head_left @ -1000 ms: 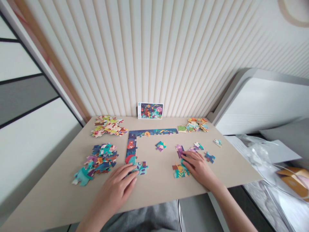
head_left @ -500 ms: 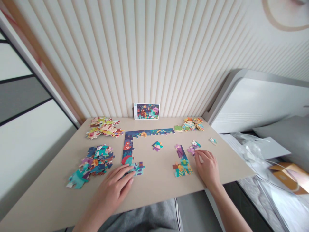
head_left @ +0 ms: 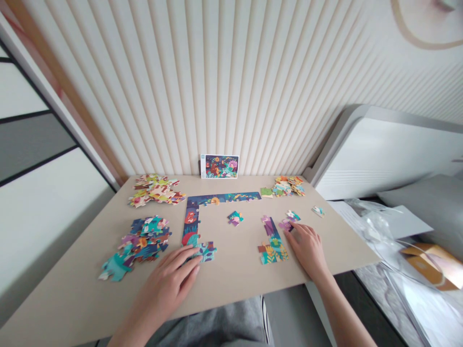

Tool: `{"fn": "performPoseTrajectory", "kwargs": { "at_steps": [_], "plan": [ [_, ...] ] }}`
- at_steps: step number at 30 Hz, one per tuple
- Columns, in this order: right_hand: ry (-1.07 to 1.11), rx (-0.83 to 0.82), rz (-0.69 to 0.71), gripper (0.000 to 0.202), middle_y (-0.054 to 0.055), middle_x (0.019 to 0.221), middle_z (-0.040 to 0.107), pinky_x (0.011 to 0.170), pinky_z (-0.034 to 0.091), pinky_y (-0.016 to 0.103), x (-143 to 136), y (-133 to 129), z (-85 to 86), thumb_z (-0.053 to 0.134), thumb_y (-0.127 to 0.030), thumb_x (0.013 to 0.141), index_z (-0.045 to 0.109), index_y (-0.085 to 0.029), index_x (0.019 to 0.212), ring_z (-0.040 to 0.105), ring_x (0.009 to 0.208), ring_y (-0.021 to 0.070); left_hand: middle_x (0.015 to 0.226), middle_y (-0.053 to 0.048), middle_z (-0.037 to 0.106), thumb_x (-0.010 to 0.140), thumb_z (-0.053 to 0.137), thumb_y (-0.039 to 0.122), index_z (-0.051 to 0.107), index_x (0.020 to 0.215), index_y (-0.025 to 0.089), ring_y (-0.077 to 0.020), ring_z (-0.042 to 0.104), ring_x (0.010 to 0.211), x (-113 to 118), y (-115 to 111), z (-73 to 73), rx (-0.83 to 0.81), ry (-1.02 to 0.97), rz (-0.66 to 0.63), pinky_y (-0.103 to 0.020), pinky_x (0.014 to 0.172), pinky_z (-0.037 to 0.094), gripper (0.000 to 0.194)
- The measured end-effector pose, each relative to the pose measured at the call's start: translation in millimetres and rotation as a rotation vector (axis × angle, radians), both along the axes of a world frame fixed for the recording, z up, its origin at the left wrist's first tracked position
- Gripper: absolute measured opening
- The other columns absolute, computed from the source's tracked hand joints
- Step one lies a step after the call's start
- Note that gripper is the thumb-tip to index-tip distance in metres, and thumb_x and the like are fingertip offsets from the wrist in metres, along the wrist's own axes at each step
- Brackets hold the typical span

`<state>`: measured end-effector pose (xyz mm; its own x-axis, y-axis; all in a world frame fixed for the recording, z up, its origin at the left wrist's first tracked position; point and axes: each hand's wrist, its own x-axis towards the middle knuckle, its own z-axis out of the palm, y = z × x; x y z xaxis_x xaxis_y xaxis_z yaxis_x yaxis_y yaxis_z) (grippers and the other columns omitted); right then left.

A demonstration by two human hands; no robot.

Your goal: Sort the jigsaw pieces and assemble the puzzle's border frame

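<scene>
My left hand point(head_left: 175, 277) lies flat with its fingers stretched out over the lower left corner of the joined puzzle border point(head_left: 191, 217), partly covering it. Spotted blue pieces point(head_left: 208, 251) show beyond its fingertips. On the right, my right hand point(head_left: 306, 246) has thumb and fingers closed on a purple puzzle piece point(head_left: 284, 224), much of whose near edge they hide. Just left of this hand is a joined section point(head_left: 275, 248) with yellow plants and a purple top. A teal and white piece point(head_left: 293, 216) lies just beyond the purple one.
A picture card point(head_left: 220, 166) leans against the ribbed wall. Piles of loose pieces lie at the back left point(head_left: 155, 190), front left point(head_left: 144, 241) and back right point(head_left: 289, 186). Single pieces lie mid-table point(head_left: 236, 218) and far right point(head_left: 319, 211). A bed point(head_left: 390, 154) stands beyond the right edge.
My right hand has shifted slightly left, its thumb moving closer to the purple piece. The left hand has stayed in place over the border corner.
</scene>
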<state>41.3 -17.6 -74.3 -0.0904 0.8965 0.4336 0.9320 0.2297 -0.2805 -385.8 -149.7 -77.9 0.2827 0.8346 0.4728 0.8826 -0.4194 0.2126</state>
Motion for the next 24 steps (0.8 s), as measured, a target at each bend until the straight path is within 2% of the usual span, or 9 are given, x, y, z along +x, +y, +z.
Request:
{"fn": "performPoseTrajectory", "kwargs": {
  "at_steps": [3, 8, 11, 14, 19, 24],
  "plan": [
    [0.121, -0.002, 0.024, 0.042, 0.011, 0.127, 0.072, 0.102, 0.046, 0.053, 1, 2, 0.5, 0.061, -0.049, 0.096, 0.069, -0.026, 0.13, 0.063, 0.118, 0.0337, 0.133, -0.005, 0.069, 0.099, 0.059, 0.029, 0.07, 0.128, 0.028, -0.0264, 0.062, 0.128, 0, 0, -0.4, 0.005, 0.015, -0.004, -0.043, 0.108, 0.052, 0.03],
    [0.5, -0.034, 0.102, 0.039, 0.012, 0.119, 0.073, 0.085, 0.055, 0.041, 3, 10, 0.7, 0.063, -0.048, 0.093, 0.073, -0.022, 0.12, 0.072, 0.095, 0.0265, 0.134, -0.005, 0.069, 0.099, 0.059, 0.029, 0.07, 0.127, 0.028, -0.0265, 0.062, 0.128, -1, 1, -0.9, 0.012, 0.021, -0.002, -0.044, 0.109, 0.052, 0.03],
    [0.64, -0.087, 0.142, 0.04, 0.011, 0.106, 0.077, 0.082, 0.055, 0.04, 2, 26, 5.2, 0.064, -0.047, 0.091, 0.074, -0.019, 0.117, 0.071, 0.088, 0.025, 0.132, -0.005, 0.07, 0.099, 0.06, 0.029, 0.071, 0.126, 0.029, -0.0265, 0.062, 0.128, -1, 1, -1.1, 0.023, 0.012, -0.009, -0.043, 0.107, 0.053, 0.03],
    [0.747, -0.151, 0.176, 0.044, 0.011, 0.093, 0.078, 0.074, 0.054, 0.038, -6, 55, 14.9, 0.068, -0.049, 0.086, 0.075, -0.015, 0.113, 0.07, 0.079, 0.0234, 0.132, -0.005, 0.07, 0.099, 0.059, 0.028, 0.071, 0.126, 0.029, -0.0266, 0.063, 0.127, -1, 1, -1.3, 0.031, 0.012, -0.015, -0.044, 0.107, 0.053, 0.03],
    [0.772, -0.247, 0.26, 0.043, 0.008, 0.086, 0.078, 0.068, 0.055, 0.035, -31, 103, 22.3, 0.072, -0.05, 0.078, 0.077, -0.015, 0.103, 0.068, 0.072, 0.0213, 0.132, -0.004, 0.07, 0.099, 0.059, 0.028, 0.07, 0.127, 0.028, -0.0258, 0.063, 0.126, -1, 1, -1.8, 0.034, 0.027, -0.008, -0.043, 0.106, 0.054, 0.03],
    [0.712, -0.264, 0.312, 0.037, 0.008, 0.088, 0.079, 0.068, 0.055, 0.034, -48, 114, 8.4, 0.068, -0.045, 0.08, 0.078, -0.016, 0.101, 0.069, 0.073, 0.0213, 0.133, -0.005, 0.069, 0.1, 0.059, 0.027, 0.068, 0.13, 0.028, -0.0253, 0.062, 0.127, -1, 1, -3.3, 0.029, 0.046, -0.009, -0.043, 0.107, 0.053, 0.032]
  ]
}}
